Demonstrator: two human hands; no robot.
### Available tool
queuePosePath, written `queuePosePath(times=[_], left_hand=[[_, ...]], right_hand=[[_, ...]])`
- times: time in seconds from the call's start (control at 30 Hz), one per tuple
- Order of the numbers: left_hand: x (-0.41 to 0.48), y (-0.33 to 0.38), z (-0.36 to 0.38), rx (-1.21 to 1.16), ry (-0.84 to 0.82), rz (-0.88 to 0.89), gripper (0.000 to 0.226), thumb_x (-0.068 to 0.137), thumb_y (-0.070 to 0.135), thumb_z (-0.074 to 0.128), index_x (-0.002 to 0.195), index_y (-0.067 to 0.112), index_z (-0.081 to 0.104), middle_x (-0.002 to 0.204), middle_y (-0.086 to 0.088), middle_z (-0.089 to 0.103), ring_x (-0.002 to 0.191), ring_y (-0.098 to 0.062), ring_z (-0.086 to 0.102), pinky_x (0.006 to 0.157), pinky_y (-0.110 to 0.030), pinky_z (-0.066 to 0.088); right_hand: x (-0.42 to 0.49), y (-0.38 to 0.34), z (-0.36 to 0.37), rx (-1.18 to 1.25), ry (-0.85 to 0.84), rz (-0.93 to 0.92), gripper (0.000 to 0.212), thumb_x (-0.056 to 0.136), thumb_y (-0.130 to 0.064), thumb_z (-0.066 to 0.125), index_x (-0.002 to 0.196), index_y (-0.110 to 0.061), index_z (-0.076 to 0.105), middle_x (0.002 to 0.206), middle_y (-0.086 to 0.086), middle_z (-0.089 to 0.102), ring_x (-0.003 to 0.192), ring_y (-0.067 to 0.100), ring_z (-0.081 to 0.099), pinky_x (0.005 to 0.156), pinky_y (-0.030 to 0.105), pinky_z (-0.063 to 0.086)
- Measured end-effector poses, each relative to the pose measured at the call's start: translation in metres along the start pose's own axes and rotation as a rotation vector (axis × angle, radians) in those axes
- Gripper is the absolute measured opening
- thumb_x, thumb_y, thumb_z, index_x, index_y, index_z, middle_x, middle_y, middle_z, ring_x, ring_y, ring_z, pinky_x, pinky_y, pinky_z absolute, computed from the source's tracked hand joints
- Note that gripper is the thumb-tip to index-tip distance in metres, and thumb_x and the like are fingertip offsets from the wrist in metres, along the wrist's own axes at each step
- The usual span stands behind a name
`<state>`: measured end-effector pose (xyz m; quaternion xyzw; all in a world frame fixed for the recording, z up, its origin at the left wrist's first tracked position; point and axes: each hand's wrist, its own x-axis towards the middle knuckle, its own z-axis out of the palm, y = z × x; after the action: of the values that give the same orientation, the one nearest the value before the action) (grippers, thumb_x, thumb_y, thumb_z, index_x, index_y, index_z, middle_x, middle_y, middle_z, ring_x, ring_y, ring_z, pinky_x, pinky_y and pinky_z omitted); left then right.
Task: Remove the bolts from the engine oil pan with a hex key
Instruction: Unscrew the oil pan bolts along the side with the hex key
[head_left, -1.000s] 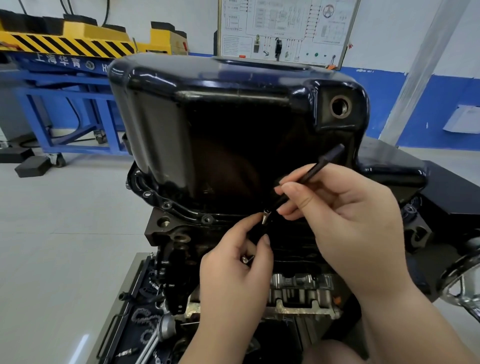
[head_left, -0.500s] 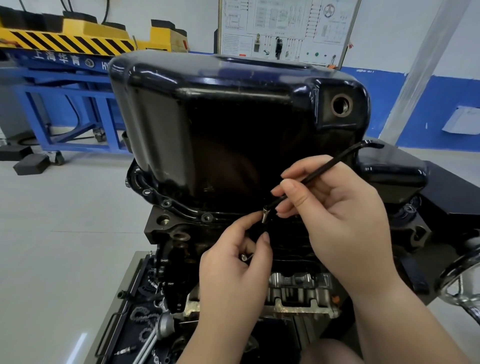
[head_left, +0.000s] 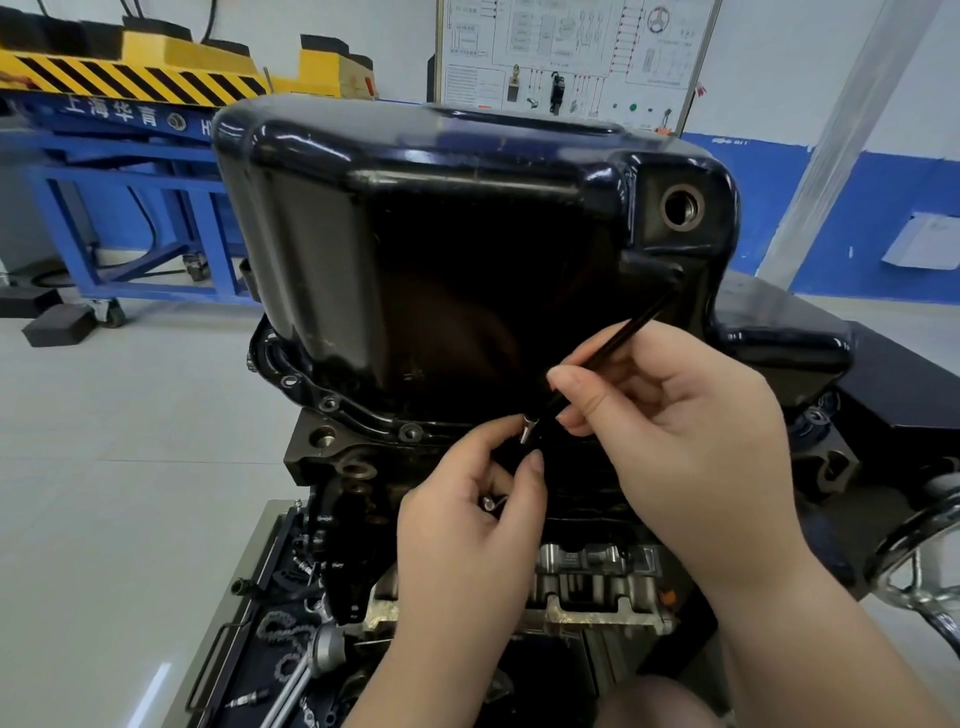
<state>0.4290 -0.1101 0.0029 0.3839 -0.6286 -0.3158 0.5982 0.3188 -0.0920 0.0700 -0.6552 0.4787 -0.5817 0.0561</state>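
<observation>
The bolt (head_left: 527, 430) in hand is a small silver one at the near edge of the oil pan (head_left: 415, 249), just below the middle of its flange. Its shank shows, so it looks nearly out of its hole. The tip of the hex key (head_left: 615, 340) meets the bolt head, and the black shaft runs up and to the right, with its bent end lying against the pan's dark wall.

The right hand (head_left: 675, 436) grips the key's shaft, fingers (head_left: 571, 387) curled round it close to the tip. The left hand (head_left: 462, 530) pinches the bolt between thumb and forefinger, and a bit of bright metal (head_left: 488, 502) sits in its palm, probably a bolt already taken out.

To do this step well, keep the key in line with the bolt so that the tip stays fully seated. Spin the shaft lightly rather than levering it, since little thread seems left. The left pinch should guide and catch, not squeeze, or it will brake the turning. As the bolt comes free, draw it straight toward the near side and close the palm, because a dropped bolt would likely fall into the engine block (head_left: 597, 571) beneath.

Along the flange to the left, seated bolt heads (head_left: 410, 431) are waiting, so much of the task appears to remain. On the pan's far right corner an open drain hole (head_left: 681, 207) shows. At near left a tray (head_left: 218, 654) holds a chain (head_left: 275, 634) and tools.
</observation>
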Motion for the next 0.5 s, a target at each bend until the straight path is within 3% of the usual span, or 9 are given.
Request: queuePosePath(times=[0.17, 0.37, 0.43, 0.5], left_hand=[[0.014, 0.014, -0.003, 0.047, 0.079, 0.113, 0.013, 0.08, 0.03, 0.068, 0.092, 0.032, 0.067, 0.06, 0.01, 0.056, 0.047, 0.001, 0.049, 0.045, -0.004, 0.033], [0.017, 0.018, 0.002, 0.033, 0.08, 0.097, 0.01, 0.079, 0.026, 0.07, 0.08, 0.035, 0.069, 0.058, 0.011, 0.056, 0.043, 0.0, 0.045, 0.04, -0.005, 0.027], [0.016, 0.018, 0.002, 0.041, 0.094, 0.085, 0.01, 0.079, 0.027, 0.071, 0.078, 0.037, 0.069, 0.058, 0.011, 0.057, 0.042, 0.0, 0.045, 0.04, -0.005, 0.028], [0.016, 0.018, 0.002, 0.047, 0.107, 0.071, 0.009, 0.078, 0.028, 0.071, 0.078, 0.037, 0.07, 0.06, 0.013, 0.059, 0.043, 0.0, 0.047, 0.041, -0.005, 0.029]], right_hand=[[0.002, -0.003, -0.001, -0.023, -0.004, -0.005, 0.008, 0.08, -0.025, 0.069, 0.076, -0.029, 0.063, 0.073, -0.013, 0.067, 0.068, 0.006, 0.067, 0.059, 0.017, 0.053], [0.003, -0.005, -0.002, -0.05, -0.024, 0.022, 0.009, 0.079, -0.026, 0.072, 0.075, -0.029, 0.065, 0.069, -0.011, 0.066, 0.064, 0.01, 0.066, 0.056, 0.024, 0.054], [0.002, -0.007, -0.003, -0.03, -0.035, 0.035, 0.006, 0.078, -0.028, 0.071, 0.08, -0.029, 0.065, 0.074, -0.011, 0.067, 0.062, 0.012, 0.065, 0.055, 0.029, 0.054], [0.001, -0.01, -0.007, 0.071, -0.022, 0.046, 0.012, 0.08, -0.026, 0.067, 0.09, -0.033, 0.065, 0.085, -0.01, 0.07, 0.06, 0.013, 0.065, 0.052, 0.024, 0.052]])
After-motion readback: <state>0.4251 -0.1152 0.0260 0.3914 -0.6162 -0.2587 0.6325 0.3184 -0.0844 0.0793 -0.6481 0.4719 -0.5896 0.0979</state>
